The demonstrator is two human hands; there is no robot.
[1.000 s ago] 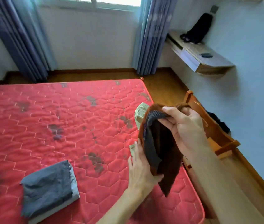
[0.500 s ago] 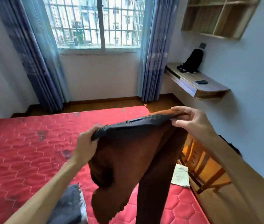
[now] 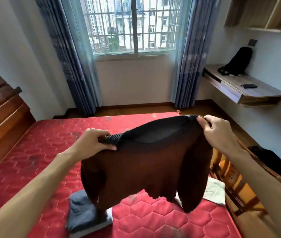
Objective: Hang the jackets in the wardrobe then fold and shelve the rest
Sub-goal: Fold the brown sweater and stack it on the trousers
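A brown sweater (image 3: 146, 170) with a dark ribbed hem hangs spread in the air over the red mattress (image 3: 38, 152). My left hand (image 3: 93, 141) grips the hem at its left end. My right hand (image 3: 217, 131) pinches the hem at its right end, higher up. The sweater's body and sleeves dangle below. A folded grey garment (image 3: 83, 215) lies on the mattress under it, partly hidden. A folded pale green garment (image 3: 215, 192) lies at the mattress's right edge.
A wooden headboard (image 3: 0, 114) stands at the left. To the right of the bed is a wooden chair (image 3: 236, 186) with dark clothing (image 3: 273, 165) beside it. A wall desk (image 3: 249, 90) holds a black bag (image 3: 237, 62) and a phone (image 3: 248, 86). A curtained window (image 3: 131, 26) is ahead.
My hands have pulled apart and raised the bunched sweater, spreading its hem wide. My view has tilted up from the mattress toward the window.
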